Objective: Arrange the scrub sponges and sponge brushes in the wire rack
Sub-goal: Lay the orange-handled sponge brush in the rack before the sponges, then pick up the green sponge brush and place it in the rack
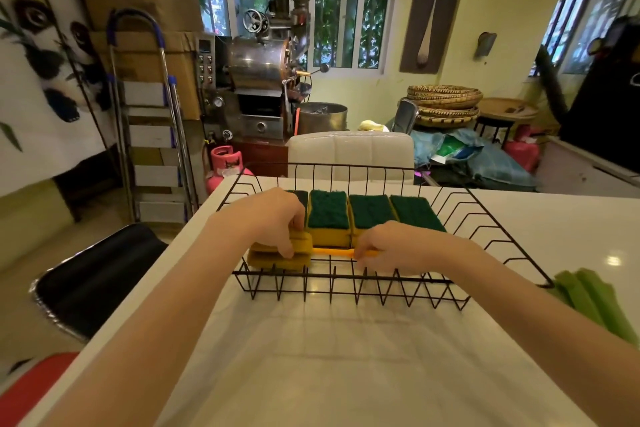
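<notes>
A black wire rack [460, 298] stands on the white table. Several yellow scrub sponges with green tops [329, 210] lie side by side along its far half. A yellow sponge brush [277, 262] lies across the rack's near side, its sponge head at the left and its orange handle [334, 251] running right. My left hand [273, 218] grips the sponge head from above. My right hand [394, 246] holds the handle's right end, which it hides.
Green items [588, 298] lie on the table just right of the rack. A white chair back [349, 152] stands behind the table's far edge. A black chair [93, 277] is at the left, a red object [31, 388] near the bottom-left corner.
</notes>
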